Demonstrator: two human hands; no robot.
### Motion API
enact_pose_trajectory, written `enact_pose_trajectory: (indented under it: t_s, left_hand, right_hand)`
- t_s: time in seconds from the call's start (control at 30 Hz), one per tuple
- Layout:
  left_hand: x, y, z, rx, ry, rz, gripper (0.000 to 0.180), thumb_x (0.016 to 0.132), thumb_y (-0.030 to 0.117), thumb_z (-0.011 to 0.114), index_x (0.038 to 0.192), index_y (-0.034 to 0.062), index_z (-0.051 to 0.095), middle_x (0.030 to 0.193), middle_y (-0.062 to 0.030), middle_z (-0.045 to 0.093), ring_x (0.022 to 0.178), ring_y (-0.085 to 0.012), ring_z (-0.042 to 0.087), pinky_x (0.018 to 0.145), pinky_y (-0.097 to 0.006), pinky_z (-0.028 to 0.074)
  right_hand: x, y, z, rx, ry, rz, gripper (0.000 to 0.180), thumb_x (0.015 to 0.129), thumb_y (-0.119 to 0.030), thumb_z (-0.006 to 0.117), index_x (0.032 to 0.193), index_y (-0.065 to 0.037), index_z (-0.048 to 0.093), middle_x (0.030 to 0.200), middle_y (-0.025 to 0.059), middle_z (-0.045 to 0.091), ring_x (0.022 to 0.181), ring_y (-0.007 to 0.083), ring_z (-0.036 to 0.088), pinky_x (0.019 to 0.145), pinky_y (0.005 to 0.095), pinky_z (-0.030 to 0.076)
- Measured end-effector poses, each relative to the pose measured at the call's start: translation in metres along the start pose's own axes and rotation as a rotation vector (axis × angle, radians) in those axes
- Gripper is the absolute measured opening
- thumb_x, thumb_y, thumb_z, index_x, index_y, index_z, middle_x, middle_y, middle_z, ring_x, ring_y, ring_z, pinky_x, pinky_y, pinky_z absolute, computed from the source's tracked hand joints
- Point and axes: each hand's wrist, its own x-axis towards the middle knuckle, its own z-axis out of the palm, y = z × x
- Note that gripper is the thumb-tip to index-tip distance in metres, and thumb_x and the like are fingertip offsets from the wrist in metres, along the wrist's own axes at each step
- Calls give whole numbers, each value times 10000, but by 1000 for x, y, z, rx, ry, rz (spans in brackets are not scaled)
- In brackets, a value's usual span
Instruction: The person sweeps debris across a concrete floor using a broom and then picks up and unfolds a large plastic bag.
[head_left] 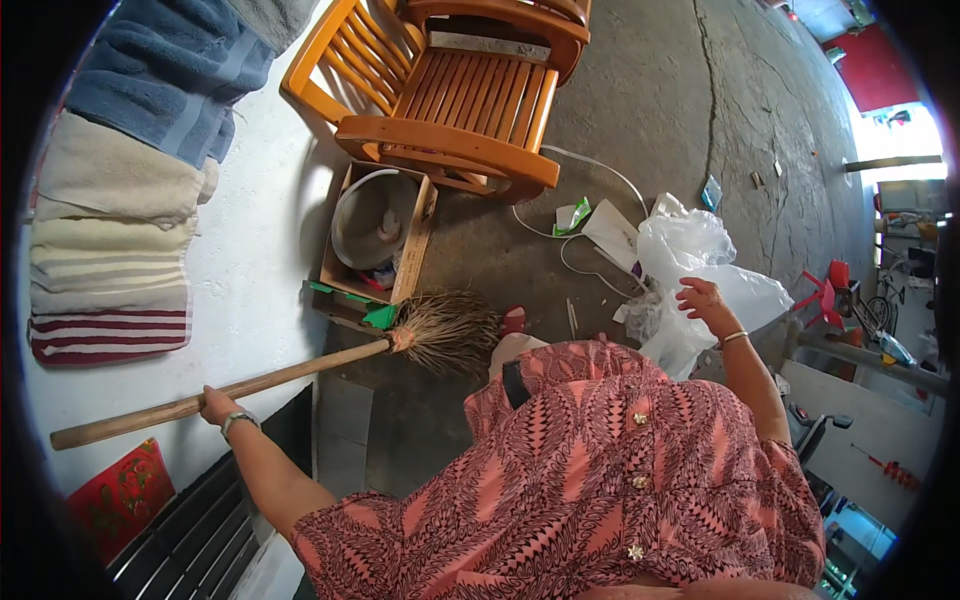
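Note:
A twig broom (447,330) with a long wooden handle slants across the left side, its bristles beside a cardboard box. My left hand (217,405) grips the handle near its far left end, fingers wrapped round the wood. On the right, my right hand (708,308) hovers over or against crumpled clear plastic bags (690,240); whether it touches them I cannot tell. Its fingers are apart and slightly bent, with nothing visible in them. White paper (612,235) and a small green-and-white packet (572,216) lie beyond the bags.
A slatted wooden chair (475,90) stands at the back, next to the cardboard box (418,245) holding a grey basin (362,215). Towels (120,190) hang along the white wall. A white cord (612,170) loops over the concrete floor, where small scraps (757,180) lie. Something red (825,292) stands at right.

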Motion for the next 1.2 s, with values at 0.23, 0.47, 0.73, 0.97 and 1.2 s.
enact_pose_trajectory:
  t_s: [0.23, 0.47, 0.73, 0.97, 1.2]
  left_hand:
    - [-104, 11, 23, -337, -419, 2, 260, 798, 173, 645, 979, -6, 591, 935, -57, 571, 905, -180, 525, 840, -329, 406]
    - [-343, 81, 91, -183, -1343, 317, 204, 773, 57, 654, 965, -1, 613, 906, -50, 616, 829, -138, 569, 761, -282, 470]
    - [-572, 71, 67, 127, -2517, 510, 212, 719, 78, 755, 842, 9, 597, 778, 3, 598, 717, -76, 532, 640, -239, 448]
    - [-645, 33, 1, 330, -2755, 966, 209, 710, 100, 740, 854, 8, 620, 748, -53, 648, 706, -70, 565, 661, -269, 482]
    - [-690, 45, -82, -235, -2494, 1287, 276, 668, 137, 791, 851, 21, 621, 701, -102, 645, 605, -147, 632, 558, -285, 502]
  right_hand:
    - [-9, -21, 1, 96, 92, -144, 466, 839, -306, 542, 1192, -2, 559, 935, 106, 663, 810, 165, 642, 667, 284, 508]
    - [-82, -161, -2, 377, -20, -715, 522, 884, -335, 607, 1282, -15, 498, 1072, 128, 644, 1001, 200, 610, 839, 318, 491]
    - [-218, -183, -45, 841, 372, -1123, 616, 922, -309, 534, 1408, -42, 267, 1219, 175, 529, 1103, 314, 538, 926, 436, 438]
    - [-275, -59, -86, 1111, 421, -1103, 503, 897, -226, 529, 1307, 31, 391, 632, -21, 442, 539, 101, 479, 562, 277, 408]
    - [-369, 3, -164, 839, 200, -1403, 597, 934, -254, 477, 1374, 87, 263, 632, -41, 424, 497, 41, 414, 561, 246, 409]
